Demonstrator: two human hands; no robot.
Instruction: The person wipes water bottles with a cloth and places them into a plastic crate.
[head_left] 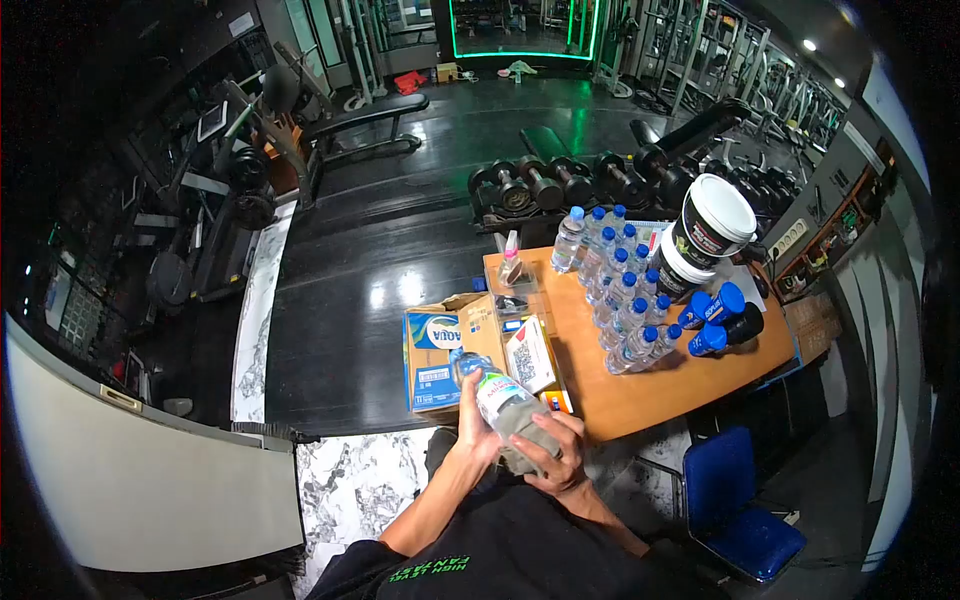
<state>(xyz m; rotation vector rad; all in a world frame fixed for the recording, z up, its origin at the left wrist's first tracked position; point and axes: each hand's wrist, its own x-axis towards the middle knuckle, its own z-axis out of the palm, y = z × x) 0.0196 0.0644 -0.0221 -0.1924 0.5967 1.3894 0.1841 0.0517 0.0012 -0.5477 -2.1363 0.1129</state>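
Observation:
A clear plastic water bottle (499,394) with a blue cap lies tilted in front of my chest. My left hand (474,424) is wrapped round its side near the cap end. A grey cloth (540,428) covers the bottle's lower end, and my right hand (560,458) presses it there with curled fingers. Just beyond the bottle is an open cardboard box (432,345) with a blue AQUA print. Several blue-capped water bottles (632,322) stand in rows on the wooden table (620,405) to the right.
White-lidded tubs (718,212) are stacked at the table's back right, beside blue canisters (708,340). A small pink-topped bottle (512,262) stands at the table's left corner. A blue chair (722,470) is at the right. Dumbbells (540,184) sit on a rack behind.

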